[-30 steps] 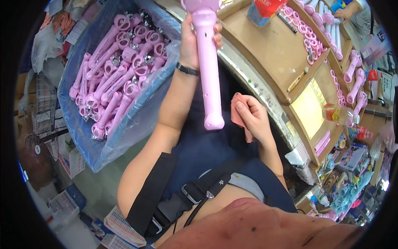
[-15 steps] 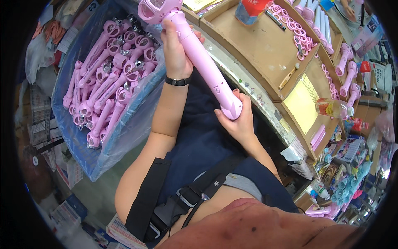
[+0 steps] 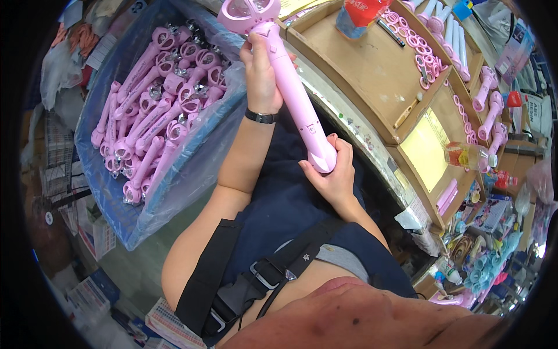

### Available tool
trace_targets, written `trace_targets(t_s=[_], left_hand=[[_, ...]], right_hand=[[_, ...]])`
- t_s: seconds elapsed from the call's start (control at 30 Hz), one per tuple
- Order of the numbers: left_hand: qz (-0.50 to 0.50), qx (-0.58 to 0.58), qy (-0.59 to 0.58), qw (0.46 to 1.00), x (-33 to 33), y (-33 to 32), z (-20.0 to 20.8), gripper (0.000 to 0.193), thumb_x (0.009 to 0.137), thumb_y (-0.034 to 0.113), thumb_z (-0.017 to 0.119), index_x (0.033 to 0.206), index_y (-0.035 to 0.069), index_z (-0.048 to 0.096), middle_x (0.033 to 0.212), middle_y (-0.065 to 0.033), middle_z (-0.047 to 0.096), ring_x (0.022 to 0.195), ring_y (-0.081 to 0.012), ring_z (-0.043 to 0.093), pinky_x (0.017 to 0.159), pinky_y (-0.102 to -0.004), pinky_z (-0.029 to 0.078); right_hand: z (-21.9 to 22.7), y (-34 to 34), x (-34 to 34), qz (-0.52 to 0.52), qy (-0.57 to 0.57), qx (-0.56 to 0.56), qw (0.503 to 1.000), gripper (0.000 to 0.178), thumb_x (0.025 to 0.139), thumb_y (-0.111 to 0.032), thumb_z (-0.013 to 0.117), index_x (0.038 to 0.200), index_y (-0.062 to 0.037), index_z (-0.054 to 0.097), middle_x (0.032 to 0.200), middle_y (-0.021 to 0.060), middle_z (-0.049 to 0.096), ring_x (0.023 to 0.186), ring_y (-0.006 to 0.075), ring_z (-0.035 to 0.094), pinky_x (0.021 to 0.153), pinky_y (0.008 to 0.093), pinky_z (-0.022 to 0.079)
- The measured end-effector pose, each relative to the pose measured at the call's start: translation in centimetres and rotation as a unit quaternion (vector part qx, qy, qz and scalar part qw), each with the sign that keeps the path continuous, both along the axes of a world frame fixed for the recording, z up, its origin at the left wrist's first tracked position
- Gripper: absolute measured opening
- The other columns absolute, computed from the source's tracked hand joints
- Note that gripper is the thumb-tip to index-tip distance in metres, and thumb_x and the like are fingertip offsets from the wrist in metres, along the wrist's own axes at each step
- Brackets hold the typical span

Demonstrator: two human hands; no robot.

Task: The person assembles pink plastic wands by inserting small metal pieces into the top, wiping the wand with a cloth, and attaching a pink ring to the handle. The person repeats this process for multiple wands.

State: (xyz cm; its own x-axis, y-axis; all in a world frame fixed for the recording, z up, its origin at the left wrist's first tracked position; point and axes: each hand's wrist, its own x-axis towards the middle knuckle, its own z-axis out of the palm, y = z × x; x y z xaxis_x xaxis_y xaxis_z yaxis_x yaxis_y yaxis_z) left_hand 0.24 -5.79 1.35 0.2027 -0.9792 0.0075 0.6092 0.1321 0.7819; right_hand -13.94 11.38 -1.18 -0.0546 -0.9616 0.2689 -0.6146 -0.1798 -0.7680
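A pink wand (image 3: 293, 87) is gripped in both hands, held aslant above the lap, between a blue bin (image 3: 192, 154) and the near edge of the bench (image 3: 350, 119). Its upper shaft, just below the ringed head, is wrapped by the fingers of the left hand (image 3: 263, 75); its rounded lower end is clasped by the right hand (image 3: 337, 177). The bin, lined with clear plastic, is heaped with pink wands (image 3: 157, 104) fitted with silvery pieces. Along the near edge of the bench, whose pale rim is spotted and worn, a brown tray (image 3: 349, 67) is set. By its upper left corner a red and blue packet (image 3: 359, 20) is placed; along its far edge a black pen (image 3: 391, 33) and pink rings (image 3: 414, 42) are strewn, and near its right edge a brush (image 3: 408, 111) is laid. In the adjoining tray (image 3: 423, 195) a yellow sheet (image 3: 427, 148) is spread, with pink strips (image 3: 447, 196) near its lower right corner. A bottle (image 3: 469, 156) is laid near that tray's right edge. Farther right, pale blue cups (image 3: 482, 273) are clustered; at lower left, grey floor (image 3: 136, 273) is seen.
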Motion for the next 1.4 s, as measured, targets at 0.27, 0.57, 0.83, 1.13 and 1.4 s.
trace_targets(t_s=[0.27, 0.57, 0.83, 1.13, 1.4], left_hand=[[-0.029, 0.024, 0.088, 0.995, 0.4, 0.2, -0.7, 0.049, 0.096, 0.055, 0.031, 0.113, 0.009, 0.034, 0.096, -0.0125, 0.055, 0.068, -0.0231, 0.063, 0.06, -0.0366, 0.055], [-0.023, -0.005, 0.062, 0.998, -0.4, 1.9, -0.2, 0.042, 0.098, 0.049, 0.031, 0.112, 0.009, 0.036, 0.098, -0.0111, 0.056, 0.071, -0.0235, 0.065, 0.061, -0.0361, 0.055], [-0.082, -0.042, 0.085, 0.992, -0.9, 3.3, 0.0, 0.043, 0.099, 0.046, 0.03, 0.113, 0.008, 0.043, 0.089, -0.0112, 0.06, 0.077, -0.021, 0.063, 0.07, -0.036, 0.052], [-0.155, -0.07, 0.137, 0.976, -0.4, 3.3, 0.5, 0.053, 0.097, 0.048, 0.033, 0.114, 0.0, 0.049, 0.089, -0.011, 0.061, 0.08, -0.0211, 0.061, 0.076, -0.0361, 0.049], [-0.251, -0.116, 0.136, 0.951, 0.0, 3.6, 0.2, 0.05, 0.09, 0.041, 0.053, 0.121, 0.002, 0.047, 0.106, -0.0133, 0.058, 0.084, -0.0233, 0.06, 0.075, -0.0359, 0.049]], right_hand=[[-0.3, 0.3, 0.0, 0.004, 0.03, 0.009, 0.999, 0.067, 0.063, -0.03, 0.083, 0.111, 0.0001, 0.047, 0.104, 0.0148, 0.053, 0.088, 0.0313, 0.059, 0.069, 0.0376, 0.048], [-1.2, 0.9, 0.3, -0.003, 0.063, 0.08, 0.995, 0.067, 0.064, -0.026, 0.083, 0.112, 0.0024, 0.046, 0.107, 0.0175, 0.051, 0.095, 0.0327, 0.054, 0.076, 0.0389, 0.046], [-2.1, 0.8, 0.2, 0.001, 0.077, 0.095, 0.993, 0.066, 0.065, -0.023, 0.081, 0.113, 0.0032, 0.044, 0.11, 0.0201, 0.049, 0.098, 0.0363, 0.053, 0.08, 0.0395, 0.046], [-3.7, 1.0, -1.2, 0.025, 0.007, 0.132, 0.991, 0.069, 0.067, -0.027, 0.079, 0.119, -0.0039, 0.039, 0.116, 0.0175, 0.05, 0.101, 0.0345, 0.057, 0.077, 0.0405, 0.048], [-5.0, 1.3, -3.6, 0.083, -0.318, 0.345, 0.879, 0.061, 0.073, -0.013, 0.074, 0.121, -0.0069, 0.038, 0.082, 0.0074, 0.058, 0.049, 0.011, 0.052, 0.041, 0.0238, 0.04]])
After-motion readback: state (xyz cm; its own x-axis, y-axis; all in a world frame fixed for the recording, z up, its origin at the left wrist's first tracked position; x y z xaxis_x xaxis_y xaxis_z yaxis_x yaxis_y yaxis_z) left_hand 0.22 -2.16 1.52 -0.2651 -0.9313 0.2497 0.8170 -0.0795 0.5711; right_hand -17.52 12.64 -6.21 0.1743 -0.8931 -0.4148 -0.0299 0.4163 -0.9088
